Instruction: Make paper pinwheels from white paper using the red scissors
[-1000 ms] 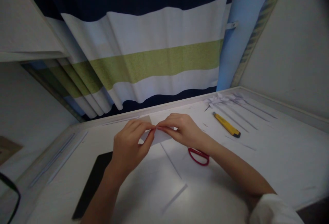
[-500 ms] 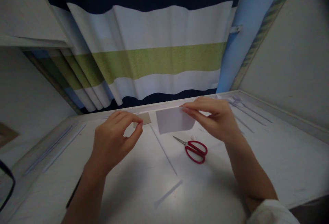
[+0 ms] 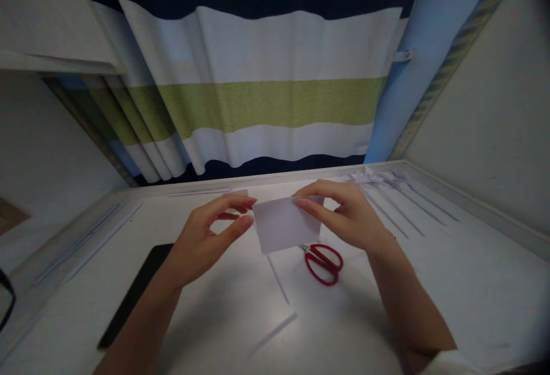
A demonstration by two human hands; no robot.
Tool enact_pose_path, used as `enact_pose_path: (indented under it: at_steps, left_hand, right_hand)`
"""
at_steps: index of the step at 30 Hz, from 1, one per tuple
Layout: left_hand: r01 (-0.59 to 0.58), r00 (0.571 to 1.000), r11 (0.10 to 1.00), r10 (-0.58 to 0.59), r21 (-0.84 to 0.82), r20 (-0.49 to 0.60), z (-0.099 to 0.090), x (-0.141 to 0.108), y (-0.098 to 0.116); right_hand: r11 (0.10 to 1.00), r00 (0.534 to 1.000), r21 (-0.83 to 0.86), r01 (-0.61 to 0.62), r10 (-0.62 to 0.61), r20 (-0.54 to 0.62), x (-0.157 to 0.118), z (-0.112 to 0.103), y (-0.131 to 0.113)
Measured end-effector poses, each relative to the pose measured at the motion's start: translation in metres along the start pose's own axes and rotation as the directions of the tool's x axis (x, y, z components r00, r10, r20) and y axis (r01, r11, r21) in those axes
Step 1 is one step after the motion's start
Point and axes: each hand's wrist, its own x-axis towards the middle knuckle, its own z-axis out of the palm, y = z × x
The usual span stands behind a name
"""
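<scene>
Head view: white paper (image 3: 286,227) pinched in our right hand (image 3: 346,214)

We hold the white paper above the white table (image 3: 433,289), in front of us and between our two hands. Our right hand grasps it near the upper right part, with the thumb on the face that is turned to us. Our left hand (image 3: 206,240) is at the left edge of the paper, and its fingers are loosely bent, with a gap between them and the thumb. Whether one fingertip touches the paper there, we cannot tell.

Just below the paper, to its right, we see red-handled scissors (image 3: 322,263) lying on the table; their blades are mostly hidden by the paper. A thin white stick (image 3: 278,279) comes out from under the paper's lower edge in our view, and a short pale strip (image 3: 277,330) lies nearer to us. Our left forearm covers a part of a dark flat object (image 3: 133,300). At the far left we have long thin strips (image 3: 103,242), and at the far right, white crumpled pieces (image 3: 372,175) with thin sticks (image 3: 433,202) beside them. Behind the table hangs a striped curtain (image 3: 275,102).
</scene>
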Motion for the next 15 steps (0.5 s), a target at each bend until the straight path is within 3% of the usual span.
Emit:
enact_pose_path:
  at_steps: [6, 9, 12, 15]
  left_hand:
    - [0.139, 0.989, 0.986, -0.142, -0.089, -0.033, 0.007, 0.001, -0.001]
    - [0.212, 0.977, 0.970, -0.212, -0.120, 0.014, 0.010, 0.004, -0.006]
    - [0.264, 0.965, 0.952, -0.260, -0.158, 0.046, 0.013, 0.007, -0.014]
    - [0.293, 0.956, 0.936, -0.285, -0.195, 0.065, 0.016, 0.008, -0.022]
  right_hand:
    - [0.999, 0.992, 0.032, -0.031, 0.027, 0.122, 0.008, 0.020, 0.003]
    - [0.998, 0.993, -0.025, -0.058, 0.061, 0.102, 0.009, 0.028, 0.008]
    - [0.996, 0.999, -0.083, 0.024, -0.021, 0.043, 0.011, 0.035, 0.010]
    - [0.980, 0.981, -0.107, 0.168, -0.156, 0.115, 0.014, 0.044, 0.010]
